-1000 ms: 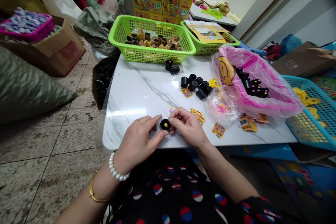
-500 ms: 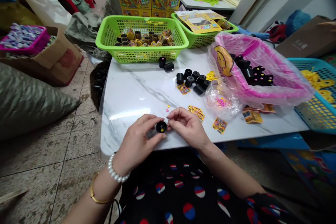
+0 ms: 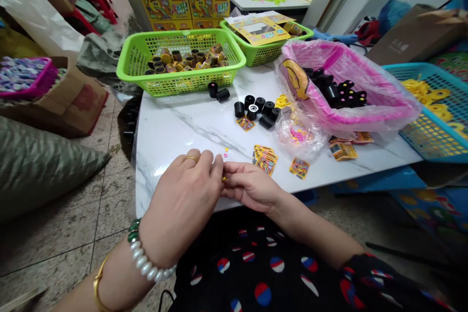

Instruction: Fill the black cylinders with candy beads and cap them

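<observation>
My left hand point(image 3: 185, 200) is turned back-up, its fingers curled down and closed. The black cup it held a moment ago is hidden beneath it. My right hand point(image 3: 252, 186) meets it palm up, fingers bent, and a small yellow piece point(image 3: 224, 179) shows at its fingertips against the left fingers. Just beyond on the table lie a loose yellow bit point(image 3: 226, 149) and a pink bit point(image 3: 225, 155). Printed yellow cards point(image 3: 265, 160) lie in a fanned stack to the right of my hands, with a single card point(image 3: 299, 167) farther right.
Black cups point(image 3: 252, 111) cluster mid-table beside yellow rings point(image 3: 282, 101) and a clear bag of pink bits point(image 3: 300, 134). A green basket point(image 3: 179, 88) stands at the back left. On the right are a plastic-lined pink basket point(image 3: 369, 124) and a blue basket point(image 3: 435, 144).
My left hand has rolled over from holding the black cup mouth-up, and its back now covers the cup. My right hand has turned palm up under the left fingertips. The view has shifted slightly.
</observation>
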